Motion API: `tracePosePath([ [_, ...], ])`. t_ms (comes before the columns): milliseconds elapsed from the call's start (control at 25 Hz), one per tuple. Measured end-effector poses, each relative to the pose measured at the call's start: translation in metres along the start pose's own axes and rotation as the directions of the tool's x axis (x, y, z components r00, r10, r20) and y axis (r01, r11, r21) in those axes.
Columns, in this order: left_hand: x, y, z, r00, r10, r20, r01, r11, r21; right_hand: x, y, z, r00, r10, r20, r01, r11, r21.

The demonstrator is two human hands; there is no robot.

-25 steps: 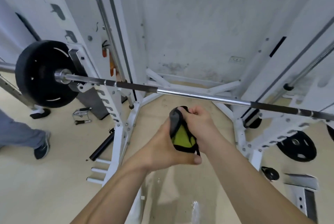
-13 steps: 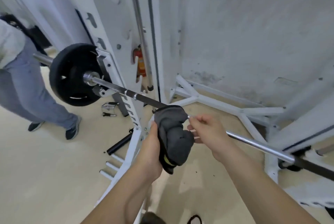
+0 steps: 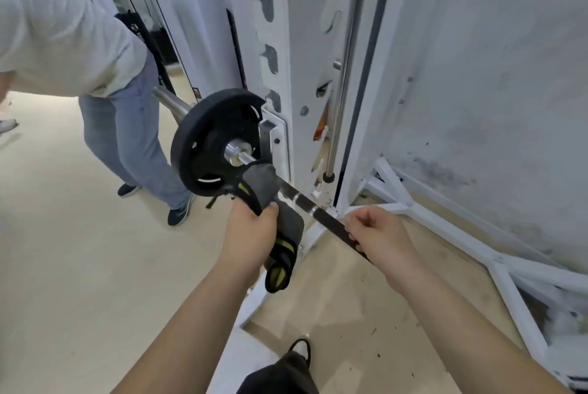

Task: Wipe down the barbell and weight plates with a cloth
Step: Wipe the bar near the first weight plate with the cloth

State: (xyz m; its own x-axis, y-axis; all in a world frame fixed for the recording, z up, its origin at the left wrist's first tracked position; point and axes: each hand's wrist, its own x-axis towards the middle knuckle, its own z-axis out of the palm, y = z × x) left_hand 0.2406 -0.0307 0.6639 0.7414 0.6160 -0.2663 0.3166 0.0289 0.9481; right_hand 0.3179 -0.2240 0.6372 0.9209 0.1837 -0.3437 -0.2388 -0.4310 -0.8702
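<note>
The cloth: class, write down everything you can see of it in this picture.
The cloth is soft grey fabric with black edging and yellow-green patches, bunched up. Its upper end drapes over the barbell right beside the black weight plate; the rest hangs down. The left hand grips it around the middle.

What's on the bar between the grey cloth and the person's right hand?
Nothing: in the head view that stretch of barbell is bare, dark shaft with silver rings, from the cloth to the right hand.

No legible text. White marks on plate (image 3: 203,139) and small sticker (image 3: 197,92) behind it: too blurred to read.
</note>
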Motion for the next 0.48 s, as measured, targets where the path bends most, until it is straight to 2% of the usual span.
tracePosePath([
  [80,0.030,0.014,-0.007,0.977,0.208,0.041,-0.212,0.954,0.213,0.022,-0.013,0.011,1.000,0.002,-0.020,-0.003,1.000,-0.022],
  [160,0.055,0.018,-0.007,0.880,0.469,0.071,-0.452,0.783,0.427,0.039,-0.022,0.021,0.999,0.006,-0.044,-0.006,1.000,-0.015],
  [200,0.067,0.015,-0.003,0.819,0.565,0.096,-0.530,0.682,0.504,0.047,-0.024,0.026,0.999,0.014,-0.049,-0.014,1.000,-0.011],
  [240,0.078,0.007,0.003,0.787,0.598,0.152,-0.560,0.591,0.581,0.053,-0.025,0.029,0.998,0.029,-0.051,-0.029,0.999,-0.016],
  [280,0.089,-0.007,0.011,0.776,0.579,0.252,-0.580,0.497,0.645,0.059,-0.026,0.031,0.998,0.050,-0.049,-0.051,0.999,-0.020],
  [320,0.098,-0.023,0.018,0.795,0.465,0.389,-0.584,0.417,0.696,0.066,-0.024,0.034,0.997,0.071,-0.039,-0.072,0.997,-0.040],
  [360,0.104,-0.039,0.023,0.803,0.292,0.519,-0.595,0.343,0.727,0.071,-0.022,0.037,0.995,0.092,-0.025,-0.094,0.993,-0.069],
  [400,0.110,-0.055,0.027,0.786,0.149,0.600,-0.614,0.306,0.728,0.078,-0.018,0.039,0.993,0.114,-0.004,-0.113,0.986,-0.120],
  [440,0.114,-0.066,0.029,0.770,0.108,0.629,-0.625,0.323,0.710,0.084,-0.014,0.042,0.990,0.138,0.019,-0.132,0.975,-0.179],
  [480,0.115,-0.073,0.028,0.770,0.153,0.619,-0.624,0.380,0.683,0.090,-0.011,0.044,0.987,0.157,0.040,-0.143,0.960,-0.241],
])
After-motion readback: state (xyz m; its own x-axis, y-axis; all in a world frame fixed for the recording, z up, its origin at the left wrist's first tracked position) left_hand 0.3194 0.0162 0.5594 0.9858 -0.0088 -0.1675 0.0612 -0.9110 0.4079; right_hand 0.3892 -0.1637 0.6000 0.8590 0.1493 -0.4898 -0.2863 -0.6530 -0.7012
